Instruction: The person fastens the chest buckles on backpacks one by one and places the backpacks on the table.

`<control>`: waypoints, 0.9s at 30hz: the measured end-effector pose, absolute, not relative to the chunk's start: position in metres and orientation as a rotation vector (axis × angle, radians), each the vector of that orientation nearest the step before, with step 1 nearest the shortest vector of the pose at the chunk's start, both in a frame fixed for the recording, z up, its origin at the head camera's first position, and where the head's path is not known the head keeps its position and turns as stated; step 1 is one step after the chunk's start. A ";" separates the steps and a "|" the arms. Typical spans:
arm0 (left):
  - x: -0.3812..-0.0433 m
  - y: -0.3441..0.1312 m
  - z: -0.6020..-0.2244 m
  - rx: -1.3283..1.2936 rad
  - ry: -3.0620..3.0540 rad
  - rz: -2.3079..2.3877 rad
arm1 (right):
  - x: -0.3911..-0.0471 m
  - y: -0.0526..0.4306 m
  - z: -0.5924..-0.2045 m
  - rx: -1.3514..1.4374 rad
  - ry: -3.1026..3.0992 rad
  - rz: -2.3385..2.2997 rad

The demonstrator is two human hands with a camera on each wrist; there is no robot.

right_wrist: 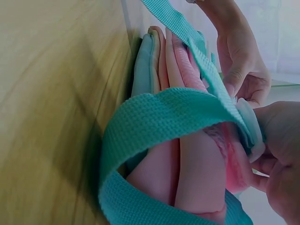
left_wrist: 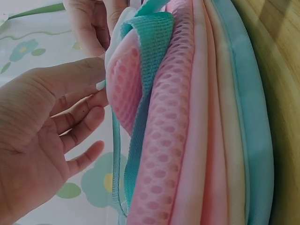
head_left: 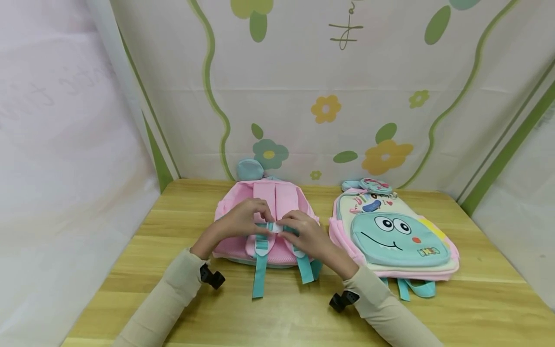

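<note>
A pink backpack [head_left: 231, 195] lies on the table with its padded shoulder straps [head_left: 287, 198] facing up and teal webbing hanging off their ends. Over its middle, a white buckle [head_left: 276, 228] on teal chest webbing sits between both hands. My left hand [head_left: 240, 219] pinches the buckle's left side between thumb and fingers. From the right, my right hand [head_left: 305, 234] pinches its other side. In the left wrist view, a small white tip [left_wrist: 101, 85] shows at the left fingertips. The right wrist view shows a teal strap [right_wrist: 164, 115] looping past the bag's edge; fingers partly cover the buckle.
To the right lies a second backpack [head_left: 399, 238] with a teal smiling face on its front and a small round pouch [head_left: 376, 186] at its top. A round blue pouch [head_left: 250, 169] sits behind the pink one. Printed fabric [head_left: 277, 67] encloses the wooden table [head_left: 173, 226].
</note>
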State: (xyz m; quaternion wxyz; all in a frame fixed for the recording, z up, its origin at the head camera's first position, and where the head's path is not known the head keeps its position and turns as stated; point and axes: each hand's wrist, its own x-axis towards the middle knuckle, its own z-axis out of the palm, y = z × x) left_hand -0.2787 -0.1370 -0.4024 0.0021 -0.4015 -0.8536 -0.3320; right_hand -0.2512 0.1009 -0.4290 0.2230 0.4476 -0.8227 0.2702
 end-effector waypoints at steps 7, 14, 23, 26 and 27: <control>-0.278 -0.136 -0.403 -1.279 -2.779 -1.024 | -0.251 0.101 -0.429 1.247 -2.352 0.683; -0.278 -0.136 -0.404 -1.271 -2.813 -1.014 | -0.251 0.100 -0.429 1.254 -2.362 0.642; -0.278 -0.138 -0.405 -1.279 -2.790 -1.048 | -0.251 0.103 -0.427 1.231 -2.411 0.598; -0.277 -0.138 -0.403 -1.286 -2.770 -1.060 | -0.251 0.104 -0.425 1.228 -2.433 0.594; -0.277 -0.137 -0.403 -1.291 -2.760 -1.062 | -0.251 0.105 -0.425 1.231 -2.437 0.600</control>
